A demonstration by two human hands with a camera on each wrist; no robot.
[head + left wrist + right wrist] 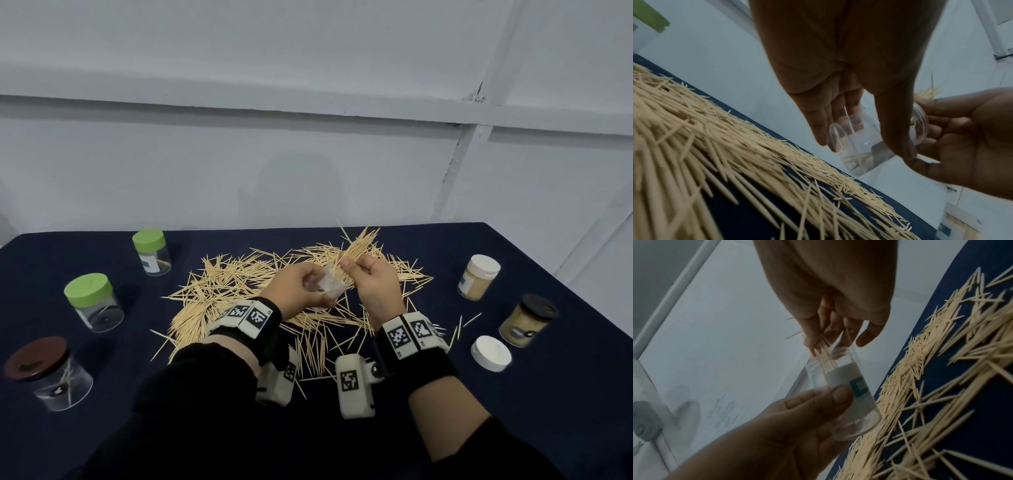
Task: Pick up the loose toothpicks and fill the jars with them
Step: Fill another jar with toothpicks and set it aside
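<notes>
Your left hand is wrapped around the open clear jar, holding it off the table with its mouth tipped toward your right hand. Your right hand pinches a bundle of toothpicks, fingers and thumb closed on its lower part, the upper ends fanning up and away from you. The right wrist view shows the bundle's lower tips just entering the jar's mouth, so the bundle's long axis runs nearly in line with the jar's own axis (that alignment is what the next move turns on, I judge: slide the sticks down along that line and release). The jar lies directly below and toward your left from the bundle, the two hands almost touching.

Counting jars: seven in all. The one in your hand; three on your left, namely two with green lids and one with a brown lid, all nearly bare inside; two on your right that look full, one white-capped, one dark-capped. A single loose white lid sits near the dark-capped jar, probably belonging to the jar you hold. The loose toothpicks on the dark cloth are far too many to count.
</notes>
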